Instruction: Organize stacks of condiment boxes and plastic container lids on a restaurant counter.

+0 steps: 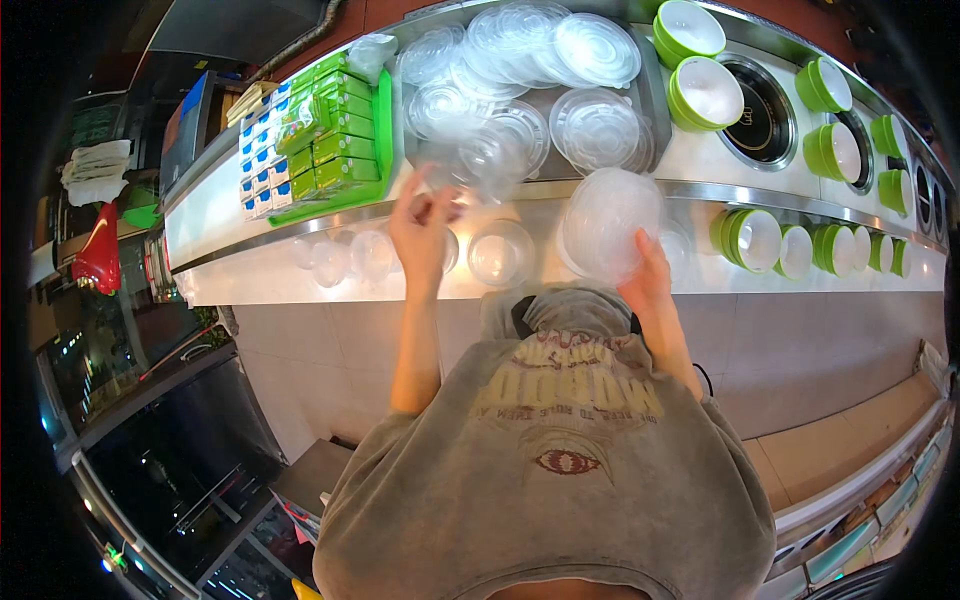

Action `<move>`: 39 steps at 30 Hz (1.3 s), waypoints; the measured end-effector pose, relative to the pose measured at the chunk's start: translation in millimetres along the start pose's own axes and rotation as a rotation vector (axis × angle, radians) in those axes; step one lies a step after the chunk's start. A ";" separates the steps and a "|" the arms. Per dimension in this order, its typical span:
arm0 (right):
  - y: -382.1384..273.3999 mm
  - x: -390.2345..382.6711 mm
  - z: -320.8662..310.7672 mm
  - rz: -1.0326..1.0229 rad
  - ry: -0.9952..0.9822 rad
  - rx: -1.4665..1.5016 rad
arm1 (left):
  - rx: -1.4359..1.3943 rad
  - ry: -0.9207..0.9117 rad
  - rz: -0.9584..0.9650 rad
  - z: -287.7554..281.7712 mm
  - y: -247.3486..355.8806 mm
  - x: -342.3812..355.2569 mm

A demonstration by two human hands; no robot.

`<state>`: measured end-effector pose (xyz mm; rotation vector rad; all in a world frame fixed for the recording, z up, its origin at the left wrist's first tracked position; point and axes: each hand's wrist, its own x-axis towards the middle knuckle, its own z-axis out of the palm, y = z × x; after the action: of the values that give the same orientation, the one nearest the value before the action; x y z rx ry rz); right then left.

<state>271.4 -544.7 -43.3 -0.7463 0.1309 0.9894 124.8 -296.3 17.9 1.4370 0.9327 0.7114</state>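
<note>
Clear round plastic lids (597, 48) lie in overlapping piles in a metal tray sunk into the counter. My left hand (422, 225) is raised at the tray's near edge, its fingers pinched on a clear plastic lid (482, 165) that is smeared by motion. Over the counter's front ledge, my right hand (648, 270) grips the right side of a translucent round plastic stack (608, 222); whether it is bowls or lids I cannot tell. Between my hands a clear plastic bowl (500, 253) stands on the ledge, with more clear bowls (372, 255) to the left.
Green-and-white boxes (345, 140) are stacked in a green tray (384, 125) left of the lids. Green bowls with white insides (706, 92) stand in stacks around black round cooktops (765, 115) at the right. More green bowls (755, 240) line the ledge.
</note>
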 end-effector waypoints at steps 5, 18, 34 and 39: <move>3.2 7.7 7.2 0.105 -0.065 0.088 | 0.135 -0.198 0.050 34.4 26.6 -47.5; 6.0 9.6 2.9 0.091 -0.133 0.117 | 0.181 -0.544 0.088 52.9 32.3 -47.4; -5.2 1.1 -6.6 0.039 0.023 -0.029 | 0.808 0.168 -0.348 -0.7 -34.4 269.4; -7.0 5.8 -11.5 0.027 0.028 -0.038 | 0.763 0.310 -0.293 -0.2 -51.2 276.9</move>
<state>282.8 -550.1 -50.8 -0.7954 0.1470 1.0102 253.1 -58.4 -61.1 1.8078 1.7426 0.3649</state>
